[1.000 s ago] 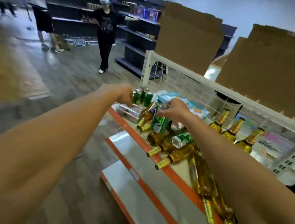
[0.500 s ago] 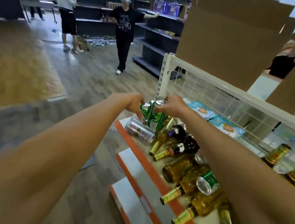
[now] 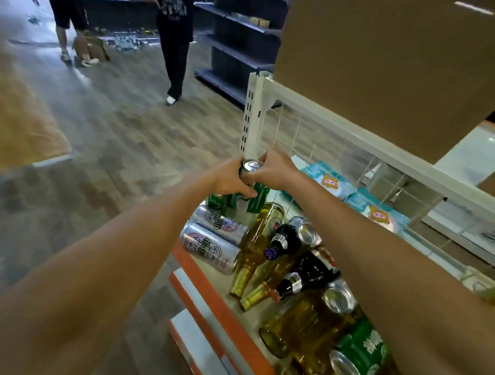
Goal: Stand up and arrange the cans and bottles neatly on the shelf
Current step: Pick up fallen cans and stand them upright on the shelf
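Note:
Both hands meet at the shelf's far left corner, over a cluster of upright green cans [image 3: 256, 198]. My left hand [image 3: 229, 179] wraps around the cans from the left side. My right hand [image 3: 273, 170] grips one green can by its silver top [image 3: 249, 166]. Behind them, on the shelf [image 3: 203, 265], two silver cans [image 3: 209, 245] lie on their sides. Amber bottles [image 3: 253, 247] with gold caps and dark bottles [image 3: 301, 277] lie tumbled toward me. A green can [image 3: 359, 351] lies on its side near my right forearm.
A white wire grid back panel [image 3: 333, 153] and post [image 3: 252, 113] bound the shelf. Blue snack packs [image 3: 333, 183] lie behind the grid. Cardboard sheets [image 3: 401, 60] stand above. Two people stand on the wooden floor by dark shelving at the far left.
The view has swung left and closer. My right hand carried a green can to the corner cluster, and both hands have closed together around the cans there.

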{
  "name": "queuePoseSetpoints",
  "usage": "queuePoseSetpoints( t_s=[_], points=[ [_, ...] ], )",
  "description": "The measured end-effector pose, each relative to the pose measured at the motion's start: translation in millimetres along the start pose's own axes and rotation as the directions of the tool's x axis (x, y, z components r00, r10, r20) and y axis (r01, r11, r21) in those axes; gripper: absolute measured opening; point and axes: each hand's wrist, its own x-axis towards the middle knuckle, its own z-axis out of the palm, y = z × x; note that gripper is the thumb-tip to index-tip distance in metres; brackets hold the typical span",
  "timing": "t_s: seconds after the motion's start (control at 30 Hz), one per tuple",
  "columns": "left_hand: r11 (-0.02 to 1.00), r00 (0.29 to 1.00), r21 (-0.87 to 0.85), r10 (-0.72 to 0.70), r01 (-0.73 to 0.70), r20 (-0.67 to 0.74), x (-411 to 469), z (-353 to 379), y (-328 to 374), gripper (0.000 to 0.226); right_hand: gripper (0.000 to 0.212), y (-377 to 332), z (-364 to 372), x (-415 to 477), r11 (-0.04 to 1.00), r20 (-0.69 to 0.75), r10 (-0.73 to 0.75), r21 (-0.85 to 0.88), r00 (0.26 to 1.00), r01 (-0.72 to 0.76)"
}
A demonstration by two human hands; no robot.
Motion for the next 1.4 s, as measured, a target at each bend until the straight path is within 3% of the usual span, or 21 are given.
queuePoseSetpoints(
  t_s=[0.1,0.17,0.2,0.27,0.4,0.53,0.73,1.0,1.17,1.27,1.4],
  points=[
    [1.000,0.999,0.018,-0.006,0.005,0.042,17,4,-8,0.066,0.031,9,1,12,1.000,0.061,0.016,0.025,0.998,-0.018],
    [0.995,0.999,0.097,0.010,-0.014,0.044,25,7,-14,0.054,0.065,15,-3,20,0.998,0.082,0.047,0.039,0.996,-0.050],
    [0.990,0.999,0.136,0.028,-0.031,0.031,31,9,-17,0.058,0.072,18,-5,24,0.997,0.072,0.067,0.043,0.995,-0.070],
    [0.982,1.000,0.187,0.009,-0.009,0.004,41,14,-24,0.068,0.073,25,-9,27,0.993,0.054,0.107,0.053,0.993,-0.110],
    [0.942,0.999,0.334,-0.032,0.042,-0.035,59,28,-35,0.058,0.070,41,-8,27,0.980,0.058,0.188,-0.079,0.981,-0.183],
    [0.818,0.998,0.574,0.002,0.038,-0.068,64,41,-38,0.072,0.069,57,3,24,0.967,0.074,0.234,-0.120,0.969,-0.224],
    [0.663,0.986,0.746,0.079,0.057,-0.145,72,58,-60,0.089,0.056,72,19,20,0.946,0.107,0.286,-0.193,0.952,-0.262],
    [0.623,0.980,0.780,0.115,0.057,-0.164,72,52,-67,0.087,0.057,69,39,17,0.942,0.113,0.308,-0.175,0.944,-0.287],
    [0.743,0.974,0.669,0.127,0.031,-0.186,62,28,-69,0.064,0.053,57,51,19,0.942,0.140,0.301,-0.201,0.943,-0.270],
    [0.792,0.965,0.603,0.076,0.094,-0.251,54,5,-78,0.065,0.053,46,58,19,0.936,0.150,0.297,-0.242,0.943,-0.256],
    [0.873,0.947,0.454,-0.028,0.179,-0.320,40,-24,-100,0.047,0.051,39,73,22,0.924,0.171,0.305,-0.290,0.937,-0.248]
  ],
)
